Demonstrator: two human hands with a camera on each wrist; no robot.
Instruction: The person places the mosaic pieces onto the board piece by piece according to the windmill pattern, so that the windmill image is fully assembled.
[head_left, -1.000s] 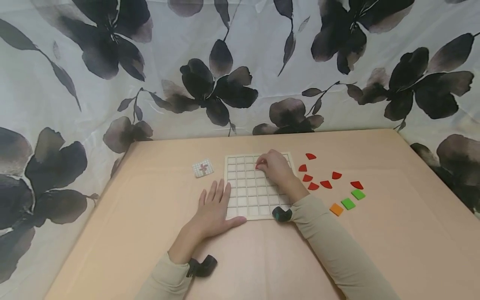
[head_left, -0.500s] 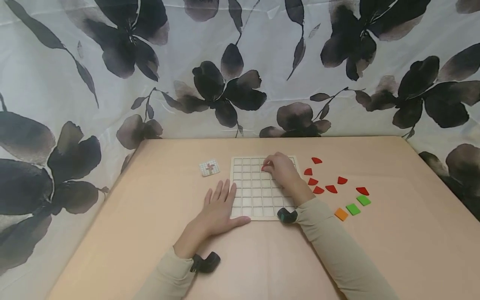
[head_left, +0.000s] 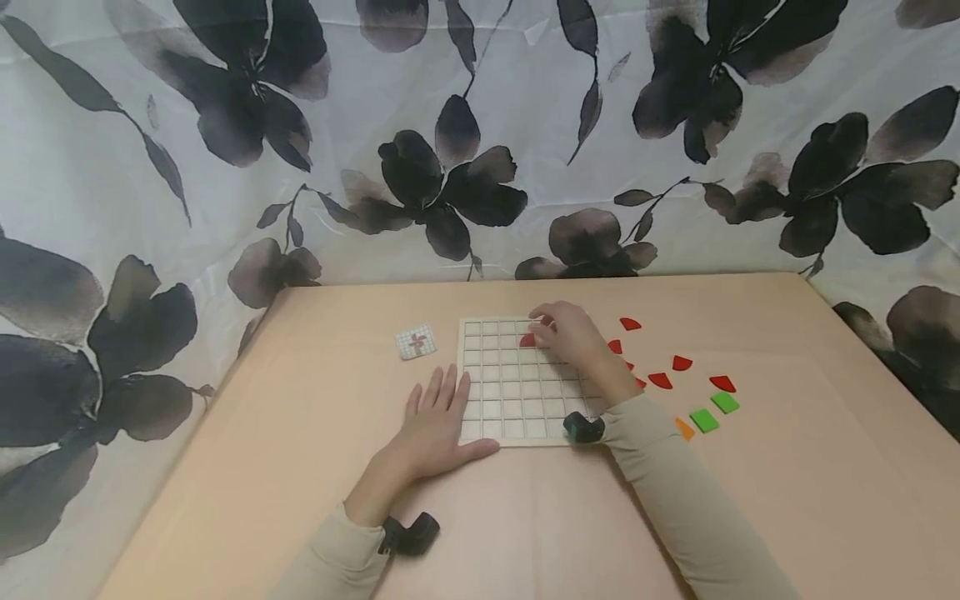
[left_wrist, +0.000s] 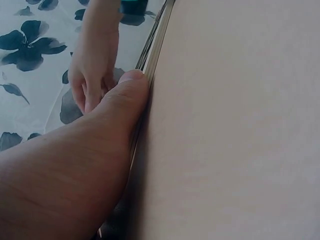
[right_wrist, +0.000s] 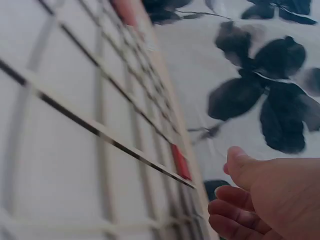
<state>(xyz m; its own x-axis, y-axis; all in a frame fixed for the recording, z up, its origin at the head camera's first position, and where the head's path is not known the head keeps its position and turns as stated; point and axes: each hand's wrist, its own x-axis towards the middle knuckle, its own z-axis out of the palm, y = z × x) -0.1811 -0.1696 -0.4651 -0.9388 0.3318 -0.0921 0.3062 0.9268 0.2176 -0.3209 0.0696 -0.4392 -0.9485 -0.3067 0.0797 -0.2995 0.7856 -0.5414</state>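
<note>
A white grid board (head_left: 495, 408) lies on the table. My left hand (head_left: 431, 429) rests with spread fingers at its left edge, the thumb by the front left corner; the left wrist view has that thumb (left_wrist: 125, 97) against the board's side. A red quarter-round tile (head_left: 528, 341) sits in the upper part of the grid, also visible as a red tile (right_wrist: 180, 161) in the right wrist view. Just right of it, my right hand (head_left: 573, 337) hovers over the board, fingers loosely bent and apart, holding nothing. That hand (right_wrist: 270, 195) is clear of the tile in its wrist view.
A small card (head_left: 416, 342) with a red pattern on a grid lies left of the board. To the right are several red tiles (head_left: 660, 381), two green square tiles (head_left: 704, 420) and an orange tile (head_left: 684, 429) partly hidden by the sleeve. A floral cloth (head_left: 337, 100) hangs behind.
My right hand has let go of the red tile and shifted slightly right, leaving the tile on the grid. The left hand keeps its place on the board; the head view has shifted slightly.
</note>
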